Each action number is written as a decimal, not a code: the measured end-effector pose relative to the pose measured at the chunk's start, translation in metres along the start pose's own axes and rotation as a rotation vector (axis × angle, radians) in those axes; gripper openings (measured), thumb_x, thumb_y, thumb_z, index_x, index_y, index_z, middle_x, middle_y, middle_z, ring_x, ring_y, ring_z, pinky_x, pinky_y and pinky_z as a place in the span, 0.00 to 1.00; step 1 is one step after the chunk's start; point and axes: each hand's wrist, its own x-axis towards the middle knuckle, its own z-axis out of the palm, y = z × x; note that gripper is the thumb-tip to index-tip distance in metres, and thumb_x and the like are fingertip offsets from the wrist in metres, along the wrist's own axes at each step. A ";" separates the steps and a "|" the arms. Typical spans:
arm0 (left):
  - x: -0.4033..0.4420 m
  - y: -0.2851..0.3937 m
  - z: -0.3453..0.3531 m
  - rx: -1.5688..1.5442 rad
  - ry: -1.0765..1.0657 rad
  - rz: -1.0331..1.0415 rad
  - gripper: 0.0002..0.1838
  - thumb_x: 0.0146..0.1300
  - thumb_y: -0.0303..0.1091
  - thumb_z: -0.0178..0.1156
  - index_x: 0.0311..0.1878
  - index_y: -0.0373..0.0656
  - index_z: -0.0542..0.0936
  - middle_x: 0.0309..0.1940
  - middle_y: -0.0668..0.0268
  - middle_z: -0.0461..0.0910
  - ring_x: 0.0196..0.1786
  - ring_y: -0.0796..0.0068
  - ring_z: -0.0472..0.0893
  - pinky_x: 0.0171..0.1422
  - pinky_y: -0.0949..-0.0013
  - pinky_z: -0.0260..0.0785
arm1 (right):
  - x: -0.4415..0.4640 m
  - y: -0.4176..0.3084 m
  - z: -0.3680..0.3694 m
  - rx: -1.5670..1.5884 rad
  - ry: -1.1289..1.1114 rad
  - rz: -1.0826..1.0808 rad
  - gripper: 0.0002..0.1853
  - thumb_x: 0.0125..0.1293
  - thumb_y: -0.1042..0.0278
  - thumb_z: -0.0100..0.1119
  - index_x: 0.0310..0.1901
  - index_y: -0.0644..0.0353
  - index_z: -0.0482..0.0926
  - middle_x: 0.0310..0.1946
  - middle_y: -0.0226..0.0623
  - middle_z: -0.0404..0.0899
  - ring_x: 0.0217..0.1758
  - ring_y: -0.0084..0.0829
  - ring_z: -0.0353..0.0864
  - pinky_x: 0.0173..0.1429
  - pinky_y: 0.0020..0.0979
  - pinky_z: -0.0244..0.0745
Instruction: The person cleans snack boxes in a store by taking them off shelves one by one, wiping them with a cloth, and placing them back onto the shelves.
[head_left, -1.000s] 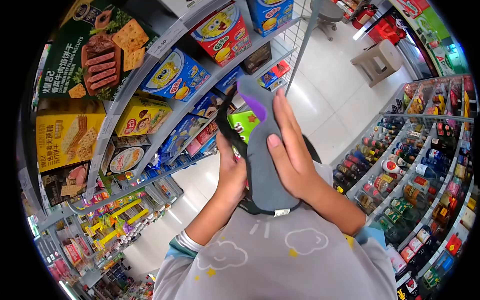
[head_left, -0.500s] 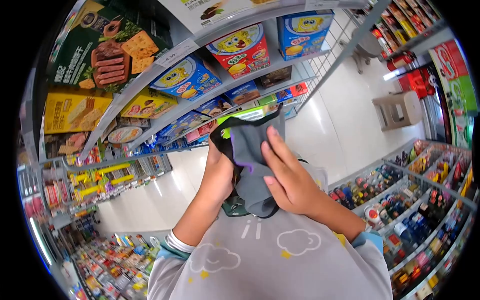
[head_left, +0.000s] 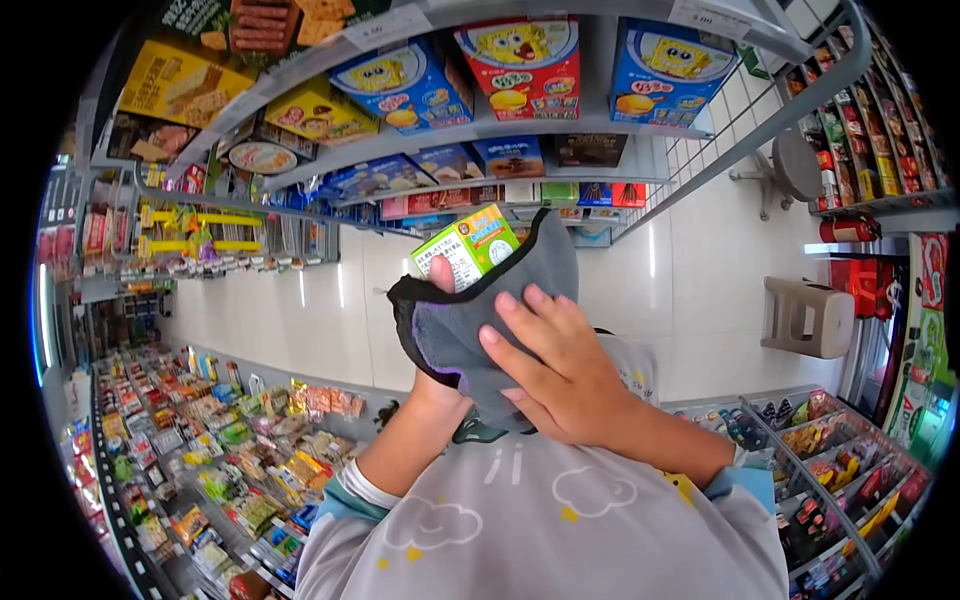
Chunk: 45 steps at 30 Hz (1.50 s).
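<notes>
My left hand (head_left: 440, 385) grips a small green, white and yellow box (head_left: 465, 248) from the left, its thumb showing on the box's printed face. A grey cloth (head_left: 480, 325) with a black edging and a purple line of stitching covers the lower part of the box. On top of the cloth lies my right hand (head_left: 560, 370), fingers stretched out and a little apart, pressing it from the right. The cloth hides the box's lower end and most of my left fingers.
Ahead, a metal shelf (head_left: 450, 145) carries blue boxes (head_left: 405, 85) and a red box (head_left: 520, 70). A beige stool (head_left: 810, 315) and a round grey stool (head_left: 795, 165) stand to the right. Packaged goods (head_left: 220, 460) fill a display at the lower left; racks of goods (head_left: 830, 450) stand at the right.
The green box now shows more above the cloth, and my left thumb has come into view on it. The cloth is spread wider; my right hand has moved slightly down. My view has shifted.
</notes>
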 end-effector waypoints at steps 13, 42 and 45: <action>-0.073 -0.039 0.005 0.726 0.244 0.184 0.32 0.80 0.41 0.52 0.82 0.41 0.59 0.80 0.58 0.63 0.80 0.63 0.65 0.84 0.58 0.56 | -0.002 -0.010 -0.002 0.286 -0.220 0.203 0.36 0.77 0.66 0.54 0.81 0.64 0.55 0.83 0.56 0.48 0.84 0.65 0.48 0.83 0.54 0.50; -0.130 -0.051 -0.049 0.440 0.304 0.354 0.33 0.81 0.44 0.51 0.81 0.41 0.57 0.77 0.56 0.66 0.77 0.60 0.69 0.82 0.56 0.61 | -0.004 -0.042 0.042 0.445 -0.222 0.086 0.40 0.80 0.62 0.46 0.83 0.68 0.38 0.85 0.60 0.34 0.88 0.58 0.36 0.87 0.47 0.36; -0.141 -0.035 -0.058 -0.229 0.303 0.215 0.32 0.81 0.45 0.49 0.81 0.42 0.56 0.73 0.55 0.70 0.73 0.61 0.73 0.79 0.57 0.64 | -0.027 -0.052 0.045 0.442 -0.285 0.022 0.41 0.80 0.63 0.47 0.83 0.69 0.37 0.84 0.63 0.32 0.88 0.60 0.35 0.87 0.47 0.37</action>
